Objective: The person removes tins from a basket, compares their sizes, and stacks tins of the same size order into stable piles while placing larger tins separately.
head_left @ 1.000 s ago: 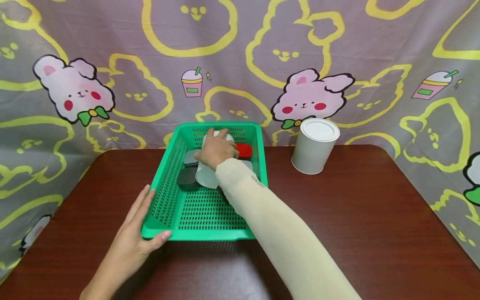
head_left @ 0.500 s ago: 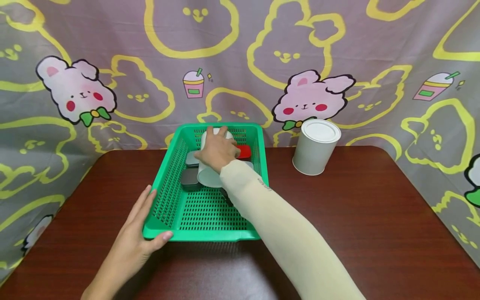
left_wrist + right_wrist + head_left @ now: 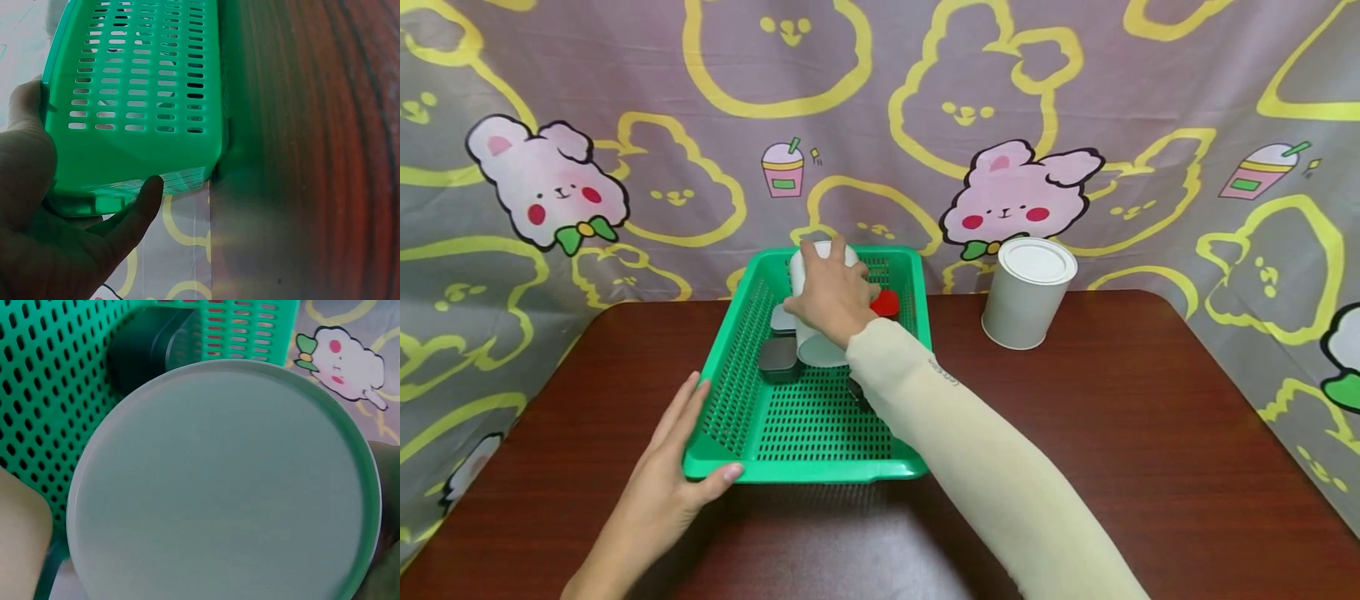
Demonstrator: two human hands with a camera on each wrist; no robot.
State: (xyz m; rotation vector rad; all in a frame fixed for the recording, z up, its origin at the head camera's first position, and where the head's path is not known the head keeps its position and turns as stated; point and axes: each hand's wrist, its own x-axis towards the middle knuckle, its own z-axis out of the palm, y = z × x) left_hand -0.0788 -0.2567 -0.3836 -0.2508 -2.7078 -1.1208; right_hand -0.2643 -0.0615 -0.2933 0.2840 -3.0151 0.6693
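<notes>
My right hand (image 3: 837, 293) grips a white can (image 3: 822, 348) from above, its fingers spread over the can's side. The can is tilted inside the green basket (image 3: 808, 471), and its round end (image 3: 225, 481) fills much of the right wrist view. At the basket's near left corner, my left hand (image 3: 662, 475) holds the rim, thumb on the front edge and fingers along the left side. In the left wrist view the slotted basket wall (image 3: 137, 81) is beside that hand. Left of the can lie a dark box with a grey lid (image 3: 779, 357) and a light grey-lidded one (image 3: 784, 318).
A red-topped item (image 3: 886, 303) sits in the basket right of the can. A dark item (image 3: 857, 390) is partly hidden under the right sleeve. Another white can (image 3: 1030, 292) stands upright on the brown table (image 3: 1120, 433), near the patterned curtain (image 3: 880, 133).
My right hand has shifted slightly up and to the left in the head view, and the white can has moved with it. The left hand keeps its hold on the basket corner.
</notes>
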